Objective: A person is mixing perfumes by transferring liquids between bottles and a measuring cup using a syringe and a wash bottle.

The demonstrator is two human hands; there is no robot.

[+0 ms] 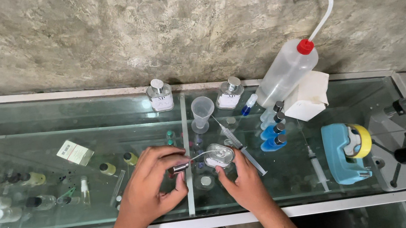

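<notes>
I see my left hand (151,188) pinching a small spray pump (181,167) with its thin tube bent toward the clear glass bottle (219,155), which my right hand (244,180) grips to steady on the glass counter (122,219), syringes (244,148), measuring cup (202,113), wash bottle (286,71) beyond.

wash bottle (286,72), syringe (318,168), measuring cup (201,113)

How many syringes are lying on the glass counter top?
2. One syringe lies diagonally just right of the right hand, by the small clear bottle. The other syringe lies left of the blue tape dispenser. Others may be hidden among the items.
</notes>
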